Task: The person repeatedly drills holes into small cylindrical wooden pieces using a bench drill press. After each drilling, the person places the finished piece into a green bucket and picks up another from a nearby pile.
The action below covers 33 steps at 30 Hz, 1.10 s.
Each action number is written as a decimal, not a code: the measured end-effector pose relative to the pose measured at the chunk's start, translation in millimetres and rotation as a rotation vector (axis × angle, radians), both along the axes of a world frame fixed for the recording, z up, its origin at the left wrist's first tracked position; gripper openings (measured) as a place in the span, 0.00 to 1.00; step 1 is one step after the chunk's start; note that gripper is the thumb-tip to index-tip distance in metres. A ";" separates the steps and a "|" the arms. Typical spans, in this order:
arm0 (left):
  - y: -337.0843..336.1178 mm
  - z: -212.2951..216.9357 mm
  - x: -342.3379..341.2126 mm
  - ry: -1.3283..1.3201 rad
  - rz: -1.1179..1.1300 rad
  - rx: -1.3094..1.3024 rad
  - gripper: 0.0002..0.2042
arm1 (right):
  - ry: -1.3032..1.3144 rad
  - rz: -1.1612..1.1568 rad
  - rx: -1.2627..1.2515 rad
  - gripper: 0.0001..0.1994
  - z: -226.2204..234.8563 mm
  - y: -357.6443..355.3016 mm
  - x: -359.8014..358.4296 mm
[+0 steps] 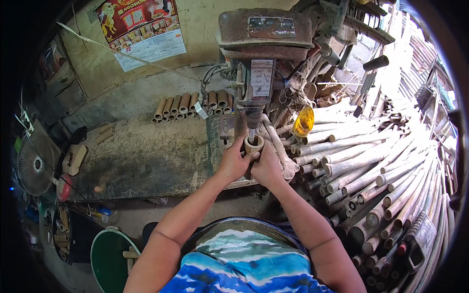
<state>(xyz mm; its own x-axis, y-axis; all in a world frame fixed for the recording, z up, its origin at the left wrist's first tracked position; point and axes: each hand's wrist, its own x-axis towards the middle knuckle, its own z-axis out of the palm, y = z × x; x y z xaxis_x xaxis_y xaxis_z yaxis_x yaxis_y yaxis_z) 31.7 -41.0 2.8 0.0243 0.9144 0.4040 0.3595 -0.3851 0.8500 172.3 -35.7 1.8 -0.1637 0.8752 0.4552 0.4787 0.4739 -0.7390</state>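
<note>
A short bamboo tube (254, 148) stands upright under the drill press (264, 36), its open end facing up. The drill's bit (251, 134) comes down from the chuck (253, 116) to the tube's mouth; how deep it sits I cannot tell. My left hand (236, 162) grips the tube from the left, thumb laid across its front. From the right, my right hand (267, 167) closes around the same tube, with its fingertips mostly hidden behind it. The lower part of the tube is covered by my hands.
Cut bamboo tubes (184, 103) are stacked along the back of the dusty workbench (146, 163). Long bamboo poles (364, 161) pile up at the right, near a hanging yellow bottle (304, 122). A fan (36, 158) and a green bucket (115, 261) stand at the left.
</note>
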 end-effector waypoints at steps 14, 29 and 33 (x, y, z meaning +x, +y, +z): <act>14.0 -15.8 -26.2 -0.154 -0.087 0.015 0.32 | -0.005 0.025 -0.056 0.24 2.0 3.3 -22.0; 27.6 -3.0 -11.6 0.034 -0.129 -0.106 0.33 | 0.072 0.113 0.076 0.23 2.5 19.3 8.4; 19.3 -11.6 -19.6 -0.088 -0.264 -0.029 0.36 | 0.042 0.129 -0.072 0.28 0.4 2.7 5.9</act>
